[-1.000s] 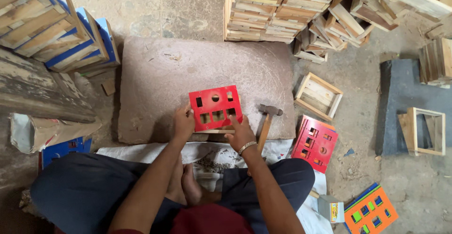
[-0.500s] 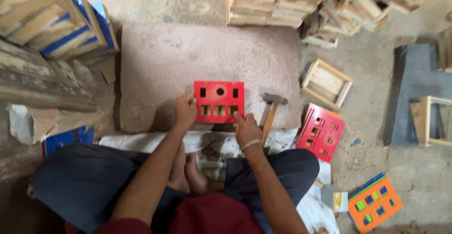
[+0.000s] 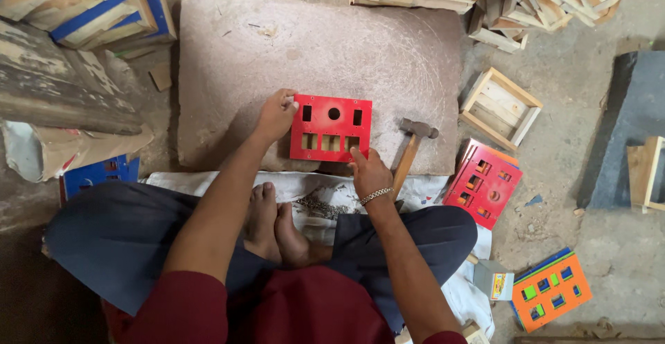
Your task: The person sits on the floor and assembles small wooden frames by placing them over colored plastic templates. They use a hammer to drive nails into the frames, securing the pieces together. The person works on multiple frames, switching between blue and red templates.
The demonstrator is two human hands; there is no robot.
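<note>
A small cardboard box (image 3: 494,279) lies on the floor below and to the right of the right hand (image 3: 369,173), beside the seated person's right knee. It is a grey-white rectangular carton with a bright yellow label panel carrying red and dark marks on the face turned towards the camera. It rests at the edge of a white cloth (image 3: 443,195), just left of an orange board (image 3: 551,290) with coloured cut-outs. No signs or screens are visible.
</note>
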